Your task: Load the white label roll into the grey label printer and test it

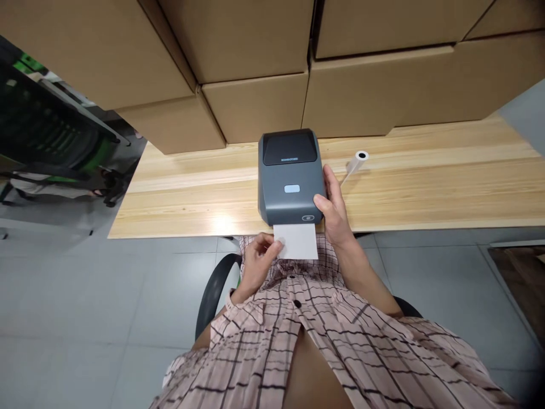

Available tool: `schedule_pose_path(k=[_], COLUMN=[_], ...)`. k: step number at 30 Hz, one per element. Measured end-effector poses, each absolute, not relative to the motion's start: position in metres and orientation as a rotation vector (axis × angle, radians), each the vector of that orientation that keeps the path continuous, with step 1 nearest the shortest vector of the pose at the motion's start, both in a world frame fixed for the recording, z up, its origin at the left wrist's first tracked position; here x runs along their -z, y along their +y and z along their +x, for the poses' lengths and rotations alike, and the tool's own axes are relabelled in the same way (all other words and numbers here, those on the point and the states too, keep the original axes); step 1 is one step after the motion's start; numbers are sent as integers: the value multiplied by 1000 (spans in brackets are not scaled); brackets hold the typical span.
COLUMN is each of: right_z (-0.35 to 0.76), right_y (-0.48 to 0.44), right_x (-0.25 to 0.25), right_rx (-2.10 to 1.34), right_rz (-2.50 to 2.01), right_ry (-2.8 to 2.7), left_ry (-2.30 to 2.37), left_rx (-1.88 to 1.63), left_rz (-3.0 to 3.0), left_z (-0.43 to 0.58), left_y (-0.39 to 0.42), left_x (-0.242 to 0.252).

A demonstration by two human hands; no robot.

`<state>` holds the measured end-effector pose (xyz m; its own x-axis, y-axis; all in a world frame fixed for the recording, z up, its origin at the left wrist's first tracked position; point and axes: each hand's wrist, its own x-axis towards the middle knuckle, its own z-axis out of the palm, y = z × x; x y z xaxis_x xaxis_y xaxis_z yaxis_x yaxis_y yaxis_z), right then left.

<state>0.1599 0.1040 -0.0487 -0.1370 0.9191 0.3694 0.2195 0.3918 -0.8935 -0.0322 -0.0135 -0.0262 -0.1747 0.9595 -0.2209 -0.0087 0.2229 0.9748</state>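
A dark grey label printer (281,201) stands at the front edge of the wooden table, its lid down. Out of its front slot hangs a white paper strip (301,244), past the table edge. My left hand (256,258) pinches the strip's left side between thumb and fingers. Against the printer's right side rests my right hand (336,213), thumb on the top front corner and fingers along the side, gripping it. Right of that hand a small white paper roll (357,162) lies on the table with its loose end trailing toward the printer.
Large cardboard boxes (255,108) are stacked along the back of the wooden table (426,193). A black chair armrest (217,289) curves at my left side. Another dark chair (51,125) stands at the far left on the tiled floor.
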Motion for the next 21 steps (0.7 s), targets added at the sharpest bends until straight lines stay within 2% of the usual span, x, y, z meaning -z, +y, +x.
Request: schedule_pose_path(k=[3,10,15,17,21], right_z=[159,158,158,158,156], right_y=[105,103,94,90,85], right_x=[50,47,12,-3,-22], right_rx=[-828,-782,-446,-277,-127], right_rz=[-1016,-1033,-1095,-1128,-1174], right_ry=[-1607,-1621,-1715,-1847,-2056], left_ry=[1248,1139,1195,1280,1531], left_rx=[-937,-894,-847,-948,-1455], left_rz=[874,855,1032,1095,1158], left_z=[-30,-25,-34,-39,-51], left_y=[-9,4,3,2,4], left_x=[21,-6,6,13,15])
